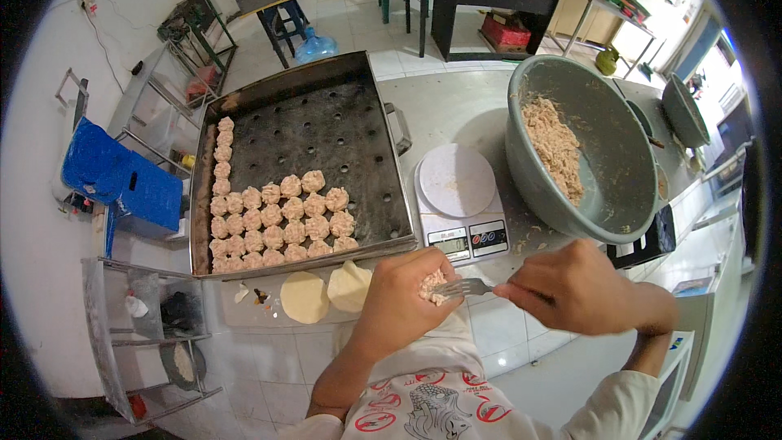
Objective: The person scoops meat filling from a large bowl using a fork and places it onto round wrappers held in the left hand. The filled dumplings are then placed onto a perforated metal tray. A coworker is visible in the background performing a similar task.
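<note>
My left hand [405, 292] is closed around a dumpling [432, 286] whose pinkish, lumpy filling shows at the top; its wrapper is mostly hidden by my fingers. In my right hand [574, 289] is a metal fork [468, 287], its tines pressed against that filling. Round pale dough wrappers [304, 297] lie in two small piles at the table's near edge, left of my left hand. Beyond them, a square dark metal steamer tray [326, 130] with holes holds rows of shaped dumplings [272, 217] along its left and near sides.
A white kitchen scale [458, 182] stands right of the tray. Farther right, a big grey basin [607, 232] tilts toward me with a mound of filling [554, 143] inside. Crumbs [261, 297] lie beside the wrappers. A blue plastic box [149, 195] is at the left.
</note>
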Available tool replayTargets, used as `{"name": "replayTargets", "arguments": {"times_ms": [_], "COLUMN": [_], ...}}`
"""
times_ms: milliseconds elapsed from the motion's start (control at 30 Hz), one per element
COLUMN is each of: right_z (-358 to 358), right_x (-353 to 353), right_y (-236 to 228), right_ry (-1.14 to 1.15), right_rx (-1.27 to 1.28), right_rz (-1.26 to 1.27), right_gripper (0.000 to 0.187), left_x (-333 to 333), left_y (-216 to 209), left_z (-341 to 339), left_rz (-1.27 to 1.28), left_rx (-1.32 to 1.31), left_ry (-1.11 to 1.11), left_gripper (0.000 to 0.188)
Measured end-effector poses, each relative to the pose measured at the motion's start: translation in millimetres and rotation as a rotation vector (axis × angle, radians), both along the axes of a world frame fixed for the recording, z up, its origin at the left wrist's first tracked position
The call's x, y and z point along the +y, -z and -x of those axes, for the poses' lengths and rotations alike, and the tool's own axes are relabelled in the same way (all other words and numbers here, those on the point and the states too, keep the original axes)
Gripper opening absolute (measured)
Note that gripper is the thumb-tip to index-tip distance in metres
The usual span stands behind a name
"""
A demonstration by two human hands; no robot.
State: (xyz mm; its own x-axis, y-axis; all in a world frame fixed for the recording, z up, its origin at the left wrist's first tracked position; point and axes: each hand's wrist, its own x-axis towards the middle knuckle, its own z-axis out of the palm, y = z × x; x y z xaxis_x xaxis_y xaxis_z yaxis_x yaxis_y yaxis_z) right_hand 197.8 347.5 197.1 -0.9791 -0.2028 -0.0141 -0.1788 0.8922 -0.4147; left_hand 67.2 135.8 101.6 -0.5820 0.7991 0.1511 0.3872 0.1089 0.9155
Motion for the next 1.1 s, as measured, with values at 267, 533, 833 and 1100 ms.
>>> {"name": "replayTargets", "arguments": {"times_ms": [267, 533, 833, 1100], "right_z": [-1, 48, 36, 65], "right_x": [86, 259, 43, -17], "right_y": [-12, 51, -48, -42], "right_ry": [0.269, 0.778, 0.446, 0.076], "right_rx": [-0.116, -0.566, 0.235, 0.274], "right_rz": [0.517, -0.398, -0.32, -0.53], "right_gripper": [0.034, 0.05, 0.047, 0.042], "left_x": [11, 11, 11, 5], "left_y": [17, 16, 25, 22], "left_z": [12, 37, 42, 40], "left_rz": [0.073, -0.063, -0.147, -0.058], "left_rx": [-0.224, -0.07, -0.32, -0.346], "left_ry": [-0.006, 0.179, 0.046, -0.069], "left_gripper": [0.027, 0.029, 0.031, 0.031]}}
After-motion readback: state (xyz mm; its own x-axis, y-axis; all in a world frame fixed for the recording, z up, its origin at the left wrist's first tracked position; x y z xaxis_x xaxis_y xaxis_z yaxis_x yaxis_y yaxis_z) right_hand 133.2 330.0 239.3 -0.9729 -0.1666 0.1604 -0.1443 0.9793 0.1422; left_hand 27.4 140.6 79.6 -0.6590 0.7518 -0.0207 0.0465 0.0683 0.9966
